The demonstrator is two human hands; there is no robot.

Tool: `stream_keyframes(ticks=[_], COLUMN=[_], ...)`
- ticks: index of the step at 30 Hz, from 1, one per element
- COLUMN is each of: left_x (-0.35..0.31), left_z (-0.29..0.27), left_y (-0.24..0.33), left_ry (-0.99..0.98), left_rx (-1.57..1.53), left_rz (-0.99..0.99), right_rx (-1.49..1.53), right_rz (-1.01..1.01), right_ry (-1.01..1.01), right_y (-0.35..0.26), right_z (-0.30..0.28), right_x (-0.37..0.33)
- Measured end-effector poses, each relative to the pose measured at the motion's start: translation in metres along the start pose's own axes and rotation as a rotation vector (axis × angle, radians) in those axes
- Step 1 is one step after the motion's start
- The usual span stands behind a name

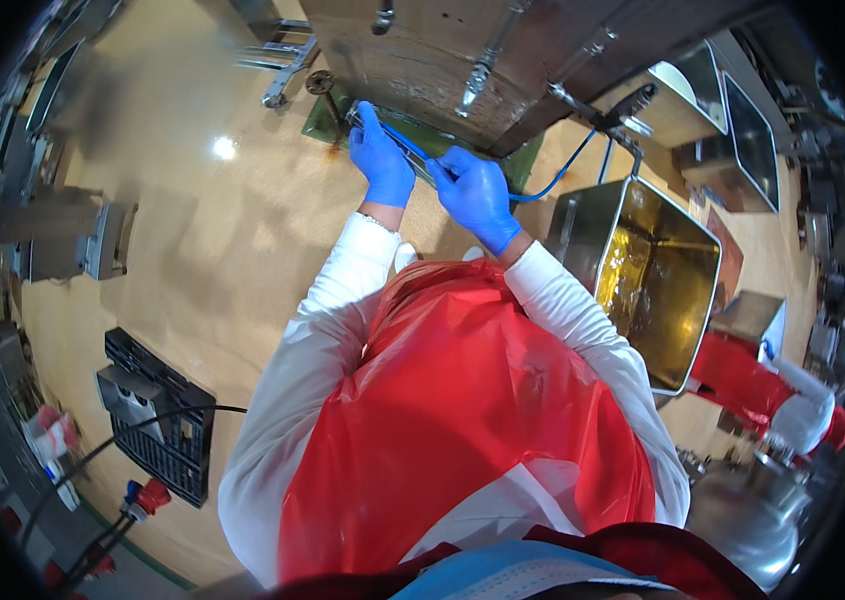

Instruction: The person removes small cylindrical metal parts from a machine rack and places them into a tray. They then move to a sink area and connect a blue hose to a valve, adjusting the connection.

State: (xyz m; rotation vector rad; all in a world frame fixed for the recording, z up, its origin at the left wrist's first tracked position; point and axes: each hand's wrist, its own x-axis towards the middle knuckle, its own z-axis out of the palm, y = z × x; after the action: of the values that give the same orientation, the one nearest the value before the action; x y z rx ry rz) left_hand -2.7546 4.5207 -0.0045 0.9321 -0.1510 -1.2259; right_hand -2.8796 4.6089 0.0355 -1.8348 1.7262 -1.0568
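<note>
In front of me, beside the tank's lower edge, both my blue-gloved hands are on a thin blue hose [407,143]. My right hand [475,193] is closed around it. Further forward and to the left, my left hand [380,160] is closed at the hose's far end, with its upper finger stretched along it. Thin metal rods show just below the hose between the hands; their ends are hidden. From my right hand the hose bends right and up toward a valve with a black handle [633,104].
A large steel tank [403,60] with metal outlets stands ahead over a green base [528,165]. To my right is an open steel bin [688,372] with yellowish liquid. A person in red and white [763,390] is beyond it. A black crate [188,440] and cables lie left.
</note>
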Motion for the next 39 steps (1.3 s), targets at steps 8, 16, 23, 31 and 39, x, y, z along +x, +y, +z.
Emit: stream_keyframes(ticks=[8,16,23,31,39], left_x=[0.011,-0.077,-0.111,-0.074,-0.094], left_z=[0.005,0.085,0.182,0.214,0.134], left_y=[0.001,-0.094,-0.217,-0.167,-0.120], left_ry=[-0.006,-0.476,-0.835,-0.765,-0.919], left_rx=[0.018,0.643,1.146,1.398,0.499], left_rz=[0.055,0.422,1.019,1.203,-0.238], right_rx=[-0.239,-0.399,-0.424,-0.443,-0.155], right_rz=[0.224,0.353,0.410,0.414,0.117], right_ry=[-0.036,-0.039,0.017,-0.178,-0.275], right_y=[0.097,0.189,0.253,0.299,0.315], right_z=[-0.062,-0.147,-0.189,-0.216,-0.171], right_x=[-0.084,-0.148,-0.186,-0.194,-0.113])
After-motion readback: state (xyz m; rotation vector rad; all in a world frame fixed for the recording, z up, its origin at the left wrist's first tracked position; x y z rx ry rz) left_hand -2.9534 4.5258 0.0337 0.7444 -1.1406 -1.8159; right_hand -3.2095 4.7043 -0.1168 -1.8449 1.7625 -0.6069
